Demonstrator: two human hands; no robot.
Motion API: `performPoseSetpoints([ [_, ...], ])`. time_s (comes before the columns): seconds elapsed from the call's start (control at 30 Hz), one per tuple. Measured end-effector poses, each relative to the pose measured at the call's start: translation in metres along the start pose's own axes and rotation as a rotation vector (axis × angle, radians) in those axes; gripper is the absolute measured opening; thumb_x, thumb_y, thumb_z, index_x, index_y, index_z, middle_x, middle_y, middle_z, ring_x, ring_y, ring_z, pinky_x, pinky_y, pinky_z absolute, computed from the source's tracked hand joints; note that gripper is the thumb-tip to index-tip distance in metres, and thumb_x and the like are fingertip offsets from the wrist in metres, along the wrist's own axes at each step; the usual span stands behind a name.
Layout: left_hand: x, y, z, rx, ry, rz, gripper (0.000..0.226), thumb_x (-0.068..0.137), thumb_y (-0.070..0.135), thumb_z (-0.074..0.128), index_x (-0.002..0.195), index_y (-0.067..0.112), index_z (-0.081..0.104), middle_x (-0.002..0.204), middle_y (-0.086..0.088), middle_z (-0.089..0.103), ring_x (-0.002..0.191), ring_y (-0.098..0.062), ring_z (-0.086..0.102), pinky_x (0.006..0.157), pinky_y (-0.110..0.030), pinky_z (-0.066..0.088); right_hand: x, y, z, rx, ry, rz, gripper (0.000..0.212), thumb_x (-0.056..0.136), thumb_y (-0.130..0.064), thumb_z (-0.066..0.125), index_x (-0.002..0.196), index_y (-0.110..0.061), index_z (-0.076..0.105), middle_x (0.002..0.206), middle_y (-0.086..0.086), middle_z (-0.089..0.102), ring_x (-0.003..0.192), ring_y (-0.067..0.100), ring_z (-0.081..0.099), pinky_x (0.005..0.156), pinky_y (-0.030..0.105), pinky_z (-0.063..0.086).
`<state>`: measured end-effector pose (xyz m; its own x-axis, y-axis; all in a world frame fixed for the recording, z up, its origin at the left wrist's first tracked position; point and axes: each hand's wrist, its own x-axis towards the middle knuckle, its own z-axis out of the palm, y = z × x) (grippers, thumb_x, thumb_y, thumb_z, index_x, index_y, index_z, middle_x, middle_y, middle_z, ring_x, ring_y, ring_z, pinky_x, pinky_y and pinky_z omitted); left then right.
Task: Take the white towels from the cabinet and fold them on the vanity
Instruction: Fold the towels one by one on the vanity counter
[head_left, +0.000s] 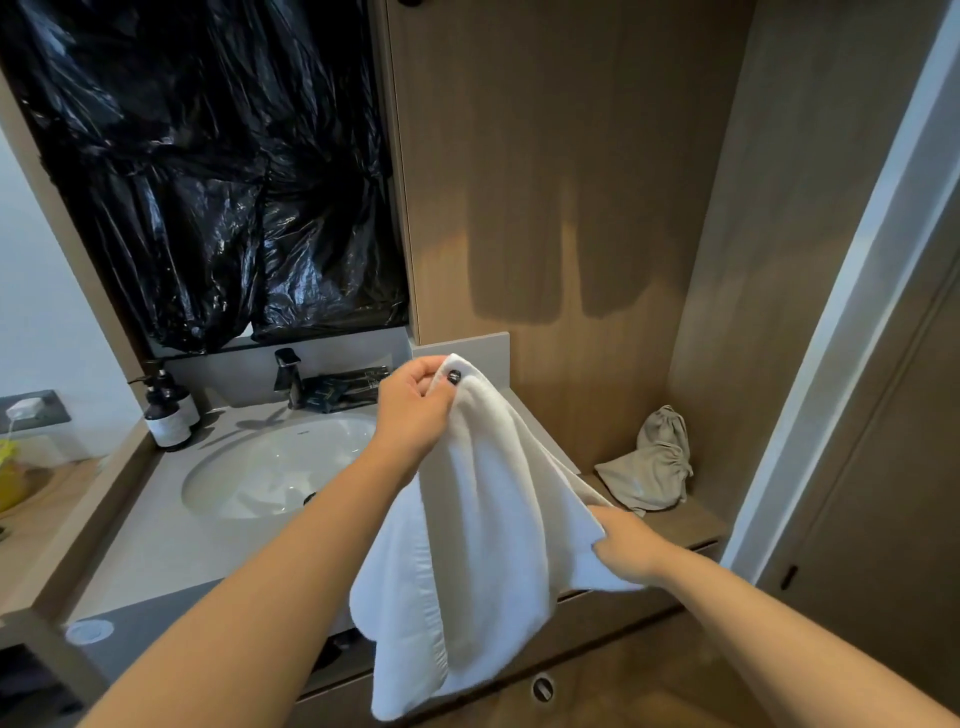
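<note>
Towel (483, 519) hides right hand's (626, 553) fingertips

Single head-worn view, wide-angle, edges bowed. Looks forward and down over both forearms, which enter from lower frame edge. Close range: counter (156, 545) fills lower left, sink (270, 467) left of centre, faucet (288, 376) above it. Black plastic sheet (208, 171) in upper left, wood panel wall (545, 182) upper centre, door frame (852, 312) along right edge. No second view.
</note>
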<state>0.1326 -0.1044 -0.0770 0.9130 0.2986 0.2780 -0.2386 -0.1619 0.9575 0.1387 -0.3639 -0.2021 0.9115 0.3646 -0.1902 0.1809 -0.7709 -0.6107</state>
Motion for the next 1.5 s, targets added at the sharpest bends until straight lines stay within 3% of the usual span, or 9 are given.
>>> performPoseSetpoints([
  [0.17,0.017,-0.014,-0.025,0.085,0.046,-0.006,0.014,0.096,0.019,0.061,0.096,0.03,0.069,0.092,0.006,0.073,0.086,-0.009,0.066,0.072,-0.023,0.05,0.003,0.022,-0.041,-0.37,0.028,0.148,0.034,0.099,-0.021,0.05,0.133,-0.014,0.051,0.111,0.008,0.063,0.085,0.019,0.055,0.062,0.024,0.04],
  [0.33,0.017,-0.035,-0.045,0.151,0.149,0.088,0.012,0.097,0.009,0.056,0.102,0.019,0.059,0.076,0.024,0.066,0.064,0.011,0.058,0.054,-0.008,0.043,-0.001,0.006,-0.086,-0.719,0.29,-0.025,0.035,0.093,-0.048,0.056,0.116,-0.021,0.051,0.109,0.007,0.067,0.094,0.028,0.064,0.067,0.033,0.045],
  [0.5,0.009,-0.06,-0.073,0.522,-0.102,0.166,0.036,0.096,-0.002,0.048,0.097,0.034,0.052,0.082,0.0,0.068,0.074,-0.019,0.061,0.062,-0.03,0.047,-0.005,-0.009,-0.127,-0.948,0.526,-0.234,0.06,0.09,-0.055,0.057,0.139,-0.025,0.04,0.112,-0.004,0.07,0.083,0.025,0.07,0.059,0.027,0.043],
  [0.6,0.002,-0.068,-0.075,0.642,-0.174,0.226,0.04,0.094,-0.006,0.051,0.095,0.034,0.054,0.082,-0.009,0.064,0.066,-0.018,0.053,0.058,-0.016,0.041,-0.003,-0.019,-0.139,-1.058,0.519,-0.159,0.045,0.091,-0.058,0.055,0.12,-0.024,0.047,0.099,-0.003,0.071,0.082,0.024,0.069,0.055,0.028,0.038],
  [0.7,-0.001,-0.065,-0.068,0.628,-0.142,0.271,0.038,0.091,-0.01,0.052,0.094,0.027,0.059,0.081,-0.01,0.064,0.066,-0.011,0.053,0.059,-0.008,0.04,-0.002,-0.031,-0.146,-0.965,0.53,-0.004,0.034,0.093,-0.053,0.053,0.091,-0.02,0.047,0.089,0.002,0.068,0.075,0.025,0.062,0.054,0.031,0.039],
  [0.8,-0.001,-0.064,-0.066,0.605,-0.105,0.232,0.036,0.089,-0.009,0.054,0.088,0.026,0.061,0.075,-0.005,0.064,0.063,-0.008,0.053,0.056,-0.007,0.04,-0.005,-0.034,-0.143,-0.928,0.554,0.013,0.026,0.098,-0.041,0.052,0.09,-0.016,0.052,0.084,0.006,0.066,0.075,0.027,0.062,0.061,0.033,0.049],
  [1.23,-0.005,-0.047,-0.055,0.434,0.037,0.148,0.023,0.067,0.003,0.073,0.06,0.023,0.065,0.059,0.0,0.063,0.05,-0.003,0.049,0.058,-0.024,0.045,-0.012,-0.034,-0.127,-0.839,0.447,0.304,0.004,0.086,-0.013,0.06,0.086,-0.016,0.063,0.068,-0.002,0.048,0.069,0.021,0.057,0.055,0.028,0.041],
  [1.37,-0.001,-0.041,-0.049,0.433,0.088,0.138,0.024,0.066,0.006,0.073,0.054,0.023,0.06,0.059,0.007,0.065,0.052,-0.001,0.052,0.059,-0.022,0.045,-0.017,-0.037,-0.125,-0.97,0.455,0.267,0.017,0.081,-0.007,0.056,0.071,-0.019,0.05,0.063,-0.004,0.044,0.053,0.015,0.044,0.046,0.025,0.029],
  [1.5,0.006,-0.035,-0.048,0.511,0.184,0.154,0.022,0.066,0.01,0.07,0.055,0.02,0.055,0.057,0.008,0.062,0.057,-0.008,0.053,0.056,-0.024,0.042,-0.027,-0.027,-0.13,-0.906,0.62,0.106,0.01,0.086,-0.009,0.053,0.079,-0.017,0.051,0.083,0.0,0.06,0.069,0.02,0.047,0.051,0.027,0.035],
])
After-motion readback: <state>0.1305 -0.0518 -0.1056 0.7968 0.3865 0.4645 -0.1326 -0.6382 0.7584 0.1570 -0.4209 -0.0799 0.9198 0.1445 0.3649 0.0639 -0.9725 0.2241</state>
